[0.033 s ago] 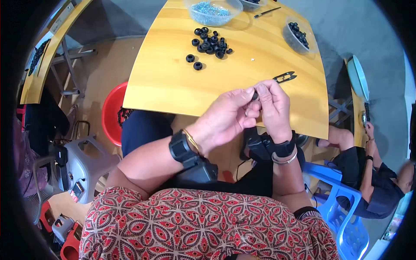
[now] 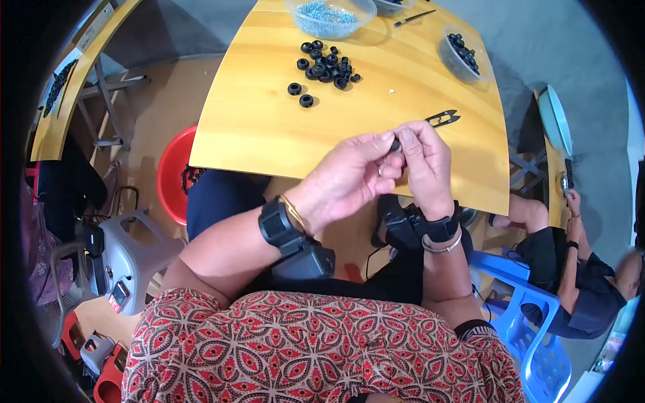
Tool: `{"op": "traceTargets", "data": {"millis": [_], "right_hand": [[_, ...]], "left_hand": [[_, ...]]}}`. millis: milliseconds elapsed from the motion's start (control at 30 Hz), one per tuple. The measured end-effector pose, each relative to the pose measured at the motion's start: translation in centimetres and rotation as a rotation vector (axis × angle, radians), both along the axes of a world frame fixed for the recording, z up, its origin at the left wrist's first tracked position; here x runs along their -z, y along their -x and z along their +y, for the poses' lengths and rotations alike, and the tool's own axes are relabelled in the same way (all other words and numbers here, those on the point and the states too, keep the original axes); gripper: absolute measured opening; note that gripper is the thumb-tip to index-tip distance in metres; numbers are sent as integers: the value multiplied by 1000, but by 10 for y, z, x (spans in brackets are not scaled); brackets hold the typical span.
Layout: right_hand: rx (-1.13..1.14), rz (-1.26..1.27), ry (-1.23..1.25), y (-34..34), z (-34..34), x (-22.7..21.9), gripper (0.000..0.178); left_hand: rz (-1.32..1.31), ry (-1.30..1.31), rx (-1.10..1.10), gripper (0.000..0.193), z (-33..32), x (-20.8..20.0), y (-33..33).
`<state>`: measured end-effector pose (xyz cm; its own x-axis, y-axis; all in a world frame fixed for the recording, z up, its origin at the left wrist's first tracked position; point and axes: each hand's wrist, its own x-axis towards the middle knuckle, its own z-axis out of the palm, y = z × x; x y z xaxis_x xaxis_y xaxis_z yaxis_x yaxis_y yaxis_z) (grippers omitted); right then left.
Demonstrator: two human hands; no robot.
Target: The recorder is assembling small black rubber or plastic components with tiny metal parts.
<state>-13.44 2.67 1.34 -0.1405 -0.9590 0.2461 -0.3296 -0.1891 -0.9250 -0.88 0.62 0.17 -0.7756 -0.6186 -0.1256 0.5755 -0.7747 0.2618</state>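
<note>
Over the near edge of the yellow tabletop (image 2: 248, 127), my two hands meet around a small black bead (image 2: 395, 145). My left hand (image 2: 353, 171) pinches it between thumb and fingertips. From the other side, my right hand (image 2: 426, 161) closes its thumb and fingers on the same bead. Fingers cover much of it, and I cannot make out any thread. Just beyond my right hand lie black thread snips (image 2: 443, 119), partly hidden by it. Farther off to the left, several loose black beads (image 2: 326, 69) are gathered in a group, with two nearer me.
Clear plastic bowls stand at the far side: one with blue beads (image 2: 327, 19), another with black beads (image 2: 463, 55). A thin dark tool (image 2: 414, 19) lies between. A red basin (image 2: 173, 174) sits below the left edge. A blue plastic chair (image 2: 521, 302) and another person (image 2: 581, 282) are at right.
</note>
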Motion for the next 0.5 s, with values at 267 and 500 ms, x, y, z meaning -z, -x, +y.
{"op": "traceTargets", "data": {"millis": [267,500], "right_hand": [[-43,-91,-46,-5,3,-6,13],[-64,-106,-57,40,5,6,12]], "left_hand": [[15,155,61,17,-25,12,-24],[-17,226,-52,25,-42,7,-48]]}}
